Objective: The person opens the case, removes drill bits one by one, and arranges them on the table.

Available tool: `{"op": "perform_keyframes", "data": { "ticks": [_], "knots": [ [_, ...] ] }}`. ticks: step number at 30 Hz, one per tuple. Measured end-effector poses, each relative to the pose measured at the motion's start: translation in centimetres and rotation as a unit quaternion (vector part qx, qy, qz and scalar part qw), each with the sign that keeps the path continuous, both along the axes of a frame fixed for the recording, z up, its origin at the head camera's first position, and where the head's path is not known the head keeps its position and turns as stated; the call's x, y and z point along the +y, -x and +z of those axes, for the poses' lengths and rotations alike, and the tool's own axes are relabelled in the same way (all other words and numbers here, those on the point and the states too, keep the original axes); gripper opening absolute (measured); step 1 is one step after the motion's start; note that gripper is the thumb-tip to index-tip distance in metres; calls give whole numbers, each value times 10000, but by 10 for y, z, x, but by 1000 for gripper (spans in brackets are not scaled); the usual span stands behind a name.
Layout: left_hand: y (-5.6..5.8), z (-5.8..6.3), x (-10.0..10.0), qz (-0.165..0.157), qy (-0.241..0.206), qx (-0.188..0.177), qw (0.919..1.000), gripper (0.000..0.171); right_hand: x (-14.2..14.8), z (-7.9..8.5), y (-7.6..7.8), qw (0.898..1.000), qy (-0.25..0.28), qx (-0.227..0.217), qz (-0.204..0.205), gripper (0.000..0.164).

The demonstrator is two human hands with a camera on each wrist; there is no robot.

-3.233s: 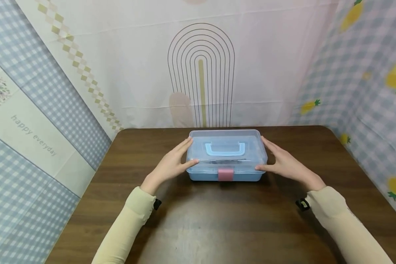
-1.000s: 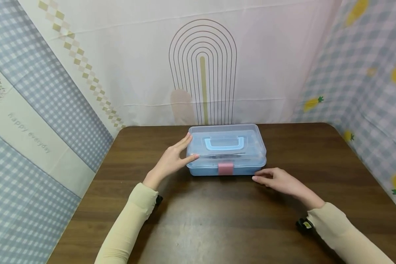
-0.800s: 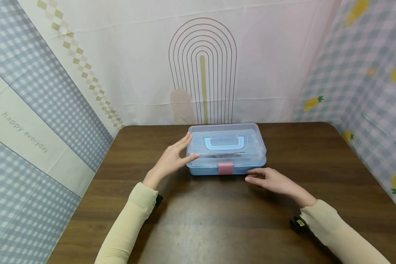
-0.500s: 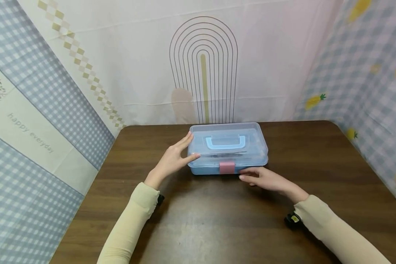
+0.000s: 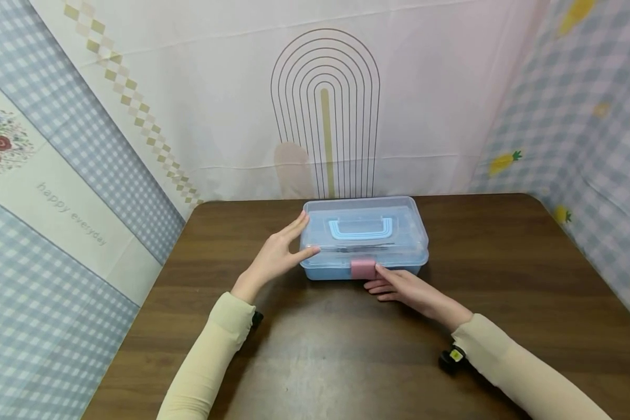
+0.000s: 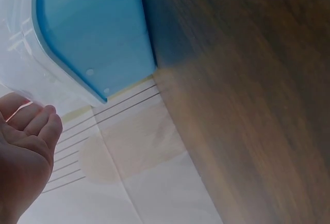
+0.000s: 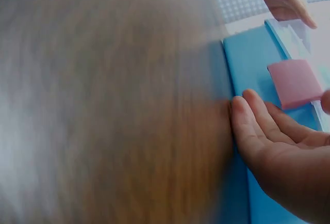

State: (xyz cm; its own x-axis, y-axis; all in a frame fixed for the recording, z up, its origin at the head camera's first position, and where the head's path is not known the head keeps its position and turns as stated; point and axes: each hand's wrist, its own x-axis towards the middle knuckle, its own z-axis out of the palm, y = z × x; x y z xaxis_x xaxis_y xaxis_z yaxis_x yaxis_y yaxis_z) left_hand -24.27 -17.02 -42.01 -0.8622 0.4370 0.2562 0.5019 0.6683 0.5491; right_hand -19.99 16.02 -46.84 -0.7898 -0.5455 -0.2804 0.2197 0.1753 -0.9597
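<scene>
A storage box (image 5: 364, 244) with a clear lid, light-blue base and blue handle (image 5: 361, 233) stands at the table's back edge, its lid down. Slim dark items show faintly through the lid. My left hand (image 5: 274, 256) rests on the lid's left end, fingers fairly straight, thumb at the front; the left wrist view shows this hand (image 6: 26, 152) beside the blue base (image 6: 98, 33). At the box's front, my right hand (image 5: 406, 290) touches the pink latch's (image 5: 363, 269) right edge with the thumb. In the right wrist view its loosely extended fingers (image 7: 252, 115) lie along the base, below the latch (image 7: 296, 83).
The dark wooden table (image 5: 315, 344) stretches in front of the box. Behind stands a white patterned cloth (image 5: 231, 116). Checked cloths hang at the left (image 5: 37, 291) and right (image 5: 583, 116).
My right hand has left the box's right end, slid leftward along its front, and now has its thumb at the pink latch. My left hand has stayed on the lid's left end.
</scene>
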Motion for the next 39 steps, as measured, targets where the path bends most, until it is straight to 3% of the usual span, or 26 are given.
{"op": "perform_keyframes", "data": {
  "ticks": [9, 20, 31, 39],
  "knots": [
    [-2, 1, 0, 30, 31, 109, 9999, 86, -10, -3, -4, 9982, 368, -190, -440, 76],
    [-1, -3, 0, 58, -14, 122, 9999, 87, -11, -5, -7, 9963, 580, -434, -456, 76],
    [0, -3, 0, 78, -39, 161, 9998, 87, -14, 7, -9, 9919, 841, -733, -600, 80],
    [1, -4, 1, 91, -62, 160, 9998, 87, -15, 7, -10, 9873, 1065, -917, -734, 81]
  ]
}}
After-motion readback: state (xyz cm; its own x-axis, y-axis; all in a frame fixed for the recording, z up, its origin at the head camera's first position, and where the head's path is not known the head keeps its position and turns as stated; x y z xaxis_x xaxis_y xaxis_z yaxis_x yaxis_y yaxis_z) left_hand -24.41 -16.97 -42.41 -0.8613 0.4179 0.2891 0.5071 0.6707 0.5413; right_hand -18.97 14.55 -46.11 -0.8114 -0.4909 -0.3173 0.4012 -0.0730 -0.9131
